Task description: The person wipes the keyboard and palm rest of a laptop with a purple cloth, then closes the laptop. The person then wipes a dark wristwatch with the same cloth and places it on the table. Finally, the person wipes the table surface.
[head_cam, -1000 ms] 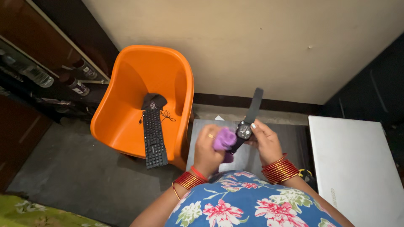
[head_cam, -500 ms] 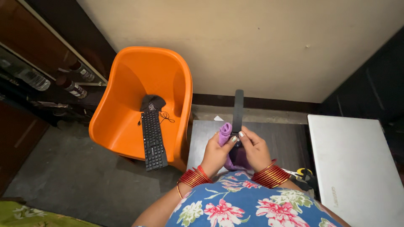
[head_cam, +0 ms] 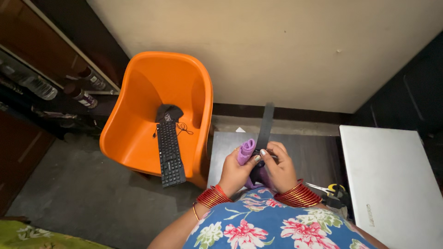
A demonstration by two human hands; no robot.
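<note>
My left hand [head_cam: 234,169] grips a folded purple cloth [head_cam: 245,151] and presses it against a black wristwatch. My right hand [head_cam: 278,168] holds the watch from the other side, its fingers covering the watch face. One black strap [head_cam: 265,125] of the watch sticks up away from me above both hands. Both hands meet close to my body over a dark grey table [head_cam: 310,156]. Red bangles ring both wrists.
An orange plastic chair [head_cam: 157,99] stands at the left with a black keyboard [head_cam: 170,153] and a dark cap on its seat. A closed white laptop [head_cam: 392,180] lies at the right. Scissors with black and yellow handles [head_cam: 331,191] lie near my right wrist. Bottles stand on a dark shelf far left.
One second ago the watch face was visible, strap tilted right. The hands have since closed together, covering the face, and the strap stands nearly upright.
</note>
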